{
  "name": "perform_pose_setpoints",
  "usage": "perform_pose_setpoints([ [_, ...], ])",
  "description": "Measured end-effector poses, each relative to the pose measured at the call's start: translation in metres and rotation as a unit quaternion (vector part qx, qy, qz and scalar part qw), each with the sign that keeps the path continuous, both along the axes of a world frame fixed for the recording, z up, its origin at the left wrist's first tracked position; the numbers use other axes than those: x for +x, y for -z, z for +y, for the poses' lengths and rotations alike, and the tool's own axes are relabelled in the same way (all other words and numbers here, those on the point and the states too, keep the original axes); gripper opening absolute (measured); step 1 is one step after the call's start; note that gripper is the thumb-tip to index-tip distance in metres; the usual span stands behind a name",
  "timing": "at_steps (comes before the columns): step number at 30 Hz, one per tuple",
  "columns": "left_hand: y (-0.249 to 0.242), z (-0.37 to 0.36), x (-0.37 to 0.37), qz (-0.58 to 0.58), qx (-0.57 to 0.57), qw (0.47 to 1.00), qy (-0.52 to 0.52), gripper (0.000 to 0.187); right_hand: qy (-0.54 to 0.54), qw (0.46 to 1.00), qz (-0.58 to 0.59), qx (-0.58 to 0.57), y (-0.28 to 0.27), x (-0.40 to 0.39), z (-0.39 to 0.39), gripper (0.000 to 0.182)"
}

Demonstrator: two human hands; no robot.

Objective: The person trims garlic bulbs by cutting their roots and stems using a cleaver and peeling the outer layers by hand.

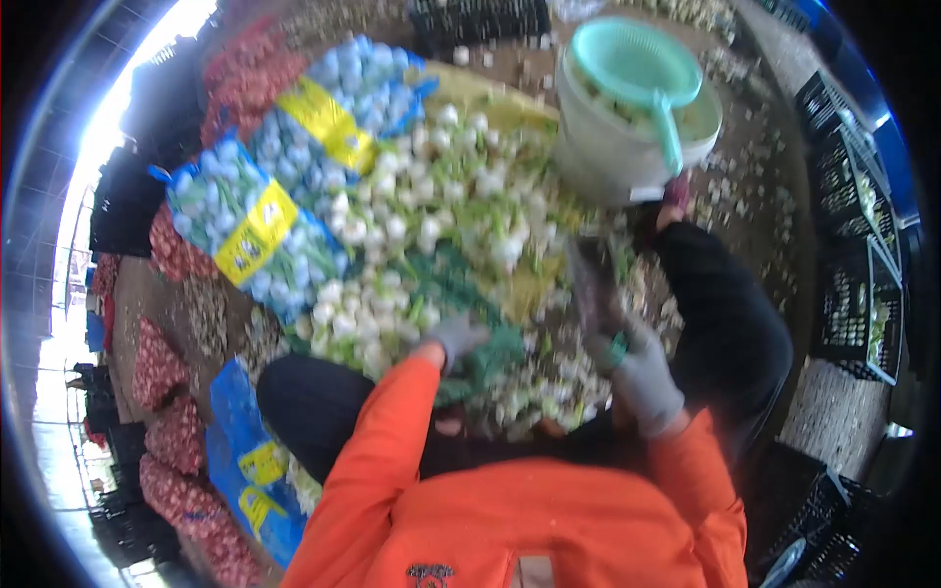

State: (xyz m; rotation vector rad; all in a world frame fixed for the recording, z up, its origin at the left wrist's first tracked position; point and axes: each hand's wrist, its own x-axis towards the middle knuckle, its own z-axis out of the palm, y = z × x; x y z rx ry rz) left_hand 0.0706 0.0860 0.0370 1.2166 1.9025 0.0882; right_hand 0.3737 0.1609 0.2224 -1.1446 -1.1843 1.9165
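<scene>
My left hand, in a grey glove, lies low over a dark green net or cloth at the near edge of a pile of white bulbs with green shoots. Its fingers look stretched out and somewhat blurred, with nothing visible in them. In its grey glove, my right hand is closed around a cleaver-like knife. The wide dark blade points away from me, and a bit of green shows at the handle. Below the blade, trimmings and peelings cover the ground between my legs.
Blue net bags of bulbs with yellow labels lie left of the pile. Red net sacks line the far left. Ahead right stands a white bucket with a green strainer on top. Black crates stand at right.
</scene>
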Motion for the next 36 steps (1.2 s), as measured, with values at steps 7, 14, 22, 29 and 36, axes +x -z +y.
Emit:
perform_pose_setpoints([
  [7,-0.001,0.039,-0.003,0.018,0.103,0.979,-0.176,0.057,-0.018,0.991,-0.117,-0.06,-0.011,-0.014,0.006,0.04],
  [14,-0.001,0.122,0.027,0.171,0.172,0.957,-0.158,0.063,-0.004,0.986,-0.137,-0.098,-0.007,-0.024,0.021,0.039],
  [22,0.031,0.162,-0.005,0.08,0.173,0.948,-0.255,0.058,-0.015,0.978,-0.17,-0.12,-0.012,-0.025,0.028,0.047],
  [29,-0.027,0.108,-0.038,-0.541,0.159,0.637,-0.525,0.039,-0.037,0.987,-0.146,-0.047,-0.004,-0.02,0.017,0.04],
  [36,-0.091,0.067,-0.014,-0.616,0.211,0.632,-0.419,0.04,-0.029,0.973,-0.14,0.182,0.04,-0.011,0.005,0.036],
])
